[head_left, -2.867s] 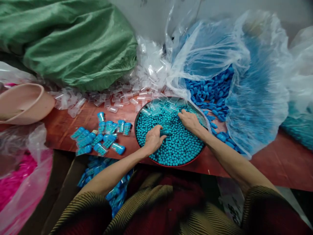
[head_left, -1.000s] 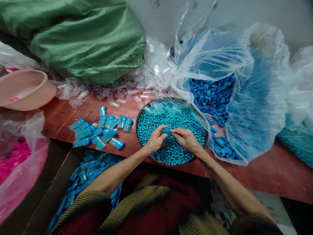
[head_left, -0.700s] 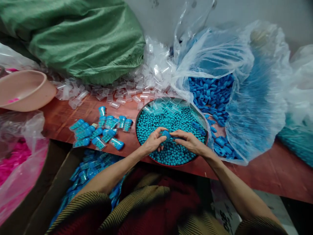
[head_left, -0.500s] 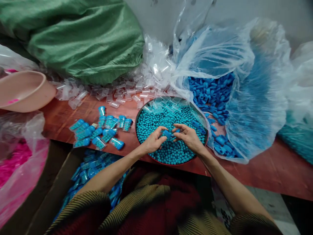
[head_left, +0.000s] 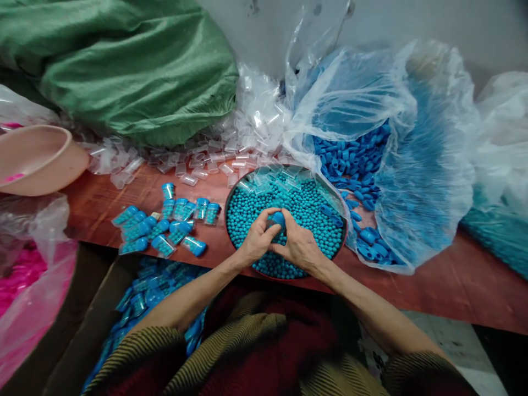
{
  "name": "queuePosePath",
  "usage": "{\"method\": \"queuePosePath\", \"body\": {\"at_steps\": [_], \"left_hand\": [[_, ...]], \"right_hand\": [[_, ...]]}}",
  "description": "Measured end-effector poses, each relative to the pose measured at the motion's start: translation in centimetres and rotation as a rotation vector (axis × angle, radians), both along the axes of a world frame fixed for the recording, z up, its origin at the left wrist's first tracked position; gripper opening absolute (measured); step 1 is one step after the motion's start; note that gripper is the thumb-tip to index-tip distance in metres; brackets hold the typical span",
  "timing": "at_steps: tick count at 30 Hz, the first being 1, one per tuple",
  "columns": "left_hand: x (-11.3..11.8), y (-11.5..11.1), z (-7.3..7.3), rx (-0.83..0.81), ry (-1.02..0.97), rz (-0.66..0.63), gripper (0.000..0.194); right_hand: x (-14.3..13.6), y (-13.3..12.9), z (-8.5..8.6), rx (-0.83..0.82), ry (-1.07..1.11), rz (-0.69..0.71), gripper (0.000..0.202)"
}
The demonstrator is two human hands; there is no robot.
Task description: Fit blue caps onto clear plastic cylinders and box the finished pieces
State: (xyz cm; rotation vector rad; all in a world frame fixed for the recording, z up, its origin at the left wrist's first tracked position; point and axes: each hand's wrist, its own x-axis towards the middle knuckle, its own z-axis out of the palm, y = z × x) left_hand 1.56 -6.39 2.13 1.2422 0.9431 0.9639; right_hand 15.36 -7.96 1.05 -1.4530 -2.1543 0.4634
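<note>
Over a round tub of small turquoise beads, my two hands meet around one small container with a blue cap. My left hand grips it between thumb and fingers. The thumb and forefinger of my right hand close on it from the right, at the blue cap. Fingers hide most of the container's body. Several clear empty tubes rest on the beads at the tub's far side, and a few blue caps lie at its right side.
Filled blue-capped containers lie left of the tub; more fill a box below the table edge. Clear tubes are heaped behind. An open plastic bag of blue caps spreads at right. A pink basin and green sack stand left.
My hands were apart, with blue pieces at the fingers of each. They have come together, and my right hand has moved left onto the capped container. The view has shifted slightly.
</note>
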Motion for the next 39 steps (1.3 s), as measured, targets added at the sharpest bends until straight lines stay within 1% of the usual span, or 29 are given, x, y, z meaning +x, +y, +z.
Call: {"method": "queuePosePath", "body": {"at_steps": [3,5,8,10,12,14,16,17,18,19,20,22,24,25,26,27,28,29,30,32,34,36,37,39], "left_hand": [[0.0,-0.1,0.1,-0.018,0.018,0.056,0.031],[0.1,-0.2,0.2,-0.030,0.040,0.095,0.026],[0.1,-0.4,0.2,-0.061,0.077,0.141,0.022],[0.0,-0.4,0.1,-0.052,0.130,0.161,0.021],[-0.4,-0.3,0.0,-0.015,0.191,0.166,0.022],[-1.3,-0.2,-0.1,0.025,0.259,0.147,0.023],[-3.1,-0.1,0.1,0.039,0.333,0.136,0.028],[-4.3,0.0,0.2,0.037,0.371,0.145,0.032],[-5.8,0.0,0.3,0.033,0.405,0.176,0.037],[-7.4,0.1,0.4,0.033,0.441,0.216,0.041],[-9.1,0.2,0.4,0.035,0.484,0.259,0.044],[-12.3,0.2,0.3,0.057,0.630,0.356,0.045],[-14.4,0.2,0.1,0.162,0.857,0.477,0.046],[-14.8,0.2,0.0,0.237,0.969,0.536,0.046],[-14.7,0.2,-0.1,0.317,1.056,0.583,0.045],[-14.1,0.2,-0.1,0.393,1.108,0.601,0.043],[-13.0,0.2,-0.1,0.455,1.127,0.584,0.040],[-11.5,0.3,-0.1,0.500,1.117,0.527,0.036],[-9.7,0.4,-0.1,0.530,1.085,0.435,0.032],[-5.9,0.7,-0.3,0.539,1.057,0.218,0.031],[-2.7,1.3,-0.6,0.519,1.052,0.063,0.033],[-0.6,2.0,-1.2,0.485,1.026,-0.029,0.035],[-0.1,2.4,-1.5,0.470,1.008,-0.051,0.035],[0.3,3.1,-2.0,0.454,0.981,-0.063,0.034]], "right_hand": [[-0.2,0.3,0.2,0.158,-0.104,0.034,0.071],[-0.5,0.5,0.1,0.177,-0.137,0.026,0.068],[-1.3,0.5,-0.3,0.109,-0.191,-0.025,0.066],[-2.1,0.3,-0.2,0.051,-0.217,-0.048,0.066],[-3.0,0.1,0.2,-0.004,-0.239,-0.054,0.069],[-3.5,-0.1,1.0,-0.046,-0.282,-0.011,0.072],[-3.2,0.0,2.0,-0.069,-0.354,0.046,0.069],[-2.6,0.2,2.4,-0.075,-0.398,0.046,0.065],[-1.7,0.4,2.8,-0.080,-0.448,0.014,0.059],[-0.5,0.7,3.0,-0.089,-0.501,-0.055,0.052],[1.0,1.1,3.1,-0.096,-0.558,-0.155,0.044],[4.1,1.9,2.9,-0.123,-0.697,-0.335,0.035],[6.8,2.5,2.3,-0.173,-0.806,-0.405,0.032],[7.7,2.8,1.9,-0.196,-0.834,-0.415,0.031],[8.2,3.1,1.5,-0.209,-0.846,-0.411,0.031],[8.4,3.3,1.2,-0.211,-0.840,-0.401,0.031],[8.3,3.6,0.9,-0.205,-0.819,-0.387,0.032],[8.0,3.9,0.7,-0.200,-0.783,-0.372,0.031],[7.6,4.1,0.5,-0.203,-0.734,-0.354,0.030],[6.7,4.6,0.2,-0.236,-0.613,-0.301,0.031],[6.3,4.9,0.1,-0.283,-0.502,-0.224,0.033],[6.6,4.7,0.3,-0.279,-0.468,-0.142,0.037],[6.9,4.5,0.4,-0.252,-0.489,-0.098,0.040],[7.5,4.2,0.7,-0.175,-0.573,0.005,0.048]]}}
